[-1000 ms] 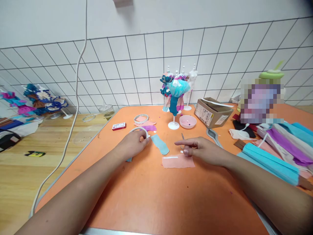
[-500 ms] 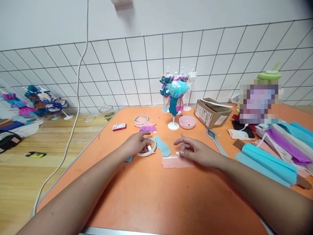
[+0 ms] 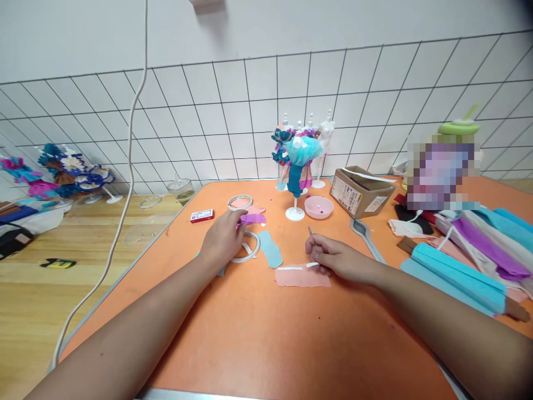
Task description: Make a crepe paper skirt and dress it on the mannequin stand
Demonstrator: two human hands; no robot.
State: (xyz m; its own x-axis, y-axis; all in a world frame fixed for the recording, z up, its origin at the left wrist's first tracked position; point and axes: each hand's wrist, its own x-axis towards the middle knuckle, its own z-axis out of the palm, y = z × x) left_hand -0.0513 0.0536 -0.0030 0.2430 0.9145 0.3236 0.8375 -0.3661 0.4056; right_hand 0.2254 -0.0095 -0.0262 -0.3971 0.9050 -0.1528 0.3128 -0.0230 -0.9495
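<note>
- Head view: the left hand [image 3: 224, 236] is left of and beyond the pink piece, fingers bent downward at a purple scrap [image 3: 255, 219]; I cannot tell whether they pinch it.
- White ring [image 3: 257, 244]: left of the pink piece, partly hidden by that hand; probably firm and light, best gripped by its rim.
- Blue strip [image 3: 270, 250]: flat, just left of and beyond the pink piece; seems limp.
- Pink piece [image 3: 303, 279]: flat on the orange surface [image 3: 266, 344], a white strip [image 3: 290, 268] along its far edge; likely thin, soft, easily torn, so take its bare near corners.
- Right hand [image 3: 328, 255]: above the pink piece's far right corner, fingers curled together at a second white strip [image 3: 312, 265]; whether pinched, I cannot tell.
</note>
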